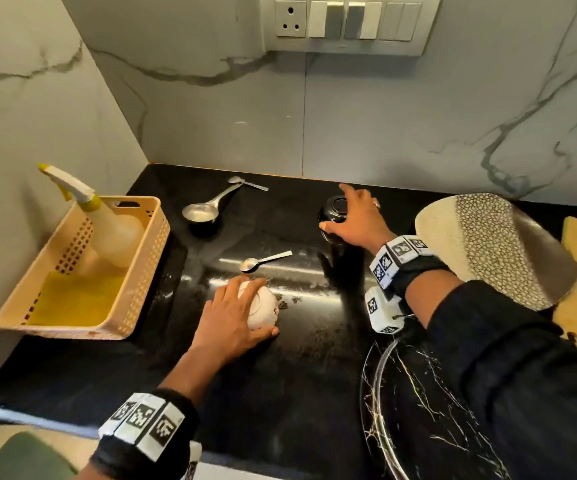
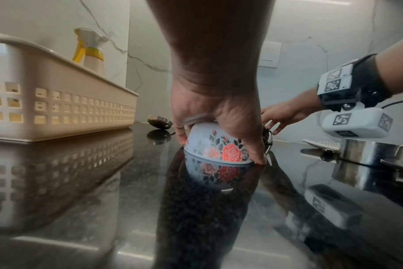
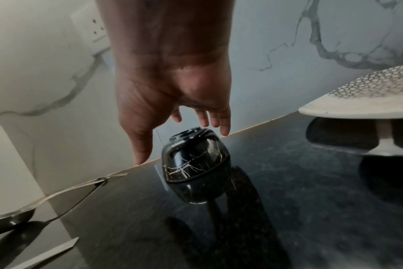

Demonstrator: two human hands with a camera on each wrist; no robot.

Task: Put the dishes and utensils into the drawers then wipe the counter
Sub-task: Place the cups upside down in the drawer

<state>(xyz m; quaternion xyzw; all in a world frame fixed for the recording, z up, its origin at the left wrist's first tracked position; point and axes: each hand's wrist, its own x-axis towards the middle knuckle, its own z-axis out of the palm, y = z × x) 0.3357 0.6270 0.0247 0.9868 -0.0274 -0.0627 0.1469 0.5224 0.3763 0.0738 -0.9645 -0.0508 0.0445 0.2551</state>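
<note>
While the left hand (image 1: 231, 317) curls its fingers and thumb round an upturned white flowered bowl (image 2: 216, 145) standing rim-down near the middle of the black bench (image 1: 297, 393), the right hand (image 1: 358, 216) reaches to the far side with fingers spread loosely above an upturned black bowl (image 3: 194, 158), its thumb just beside the bowl's wall; whether it touches cannot be told. Between the two bowls lies a small spoon (image 1: 263, 262), and at the far left a ladle (image 1: 205, 209) lies with another small spoon (image 1: 247, 182) beside its handle. On the left a beige basket (image 1: 141, 268) holds a spray bottle (image 1: 107, 220) and a yellow cloth (image 1: 75, 299). A speckled plate (image 1: 495, 244) stands at the right, and a black marbled plate (image 1: 415, 410) lies nearer under the right sleeve
</note>
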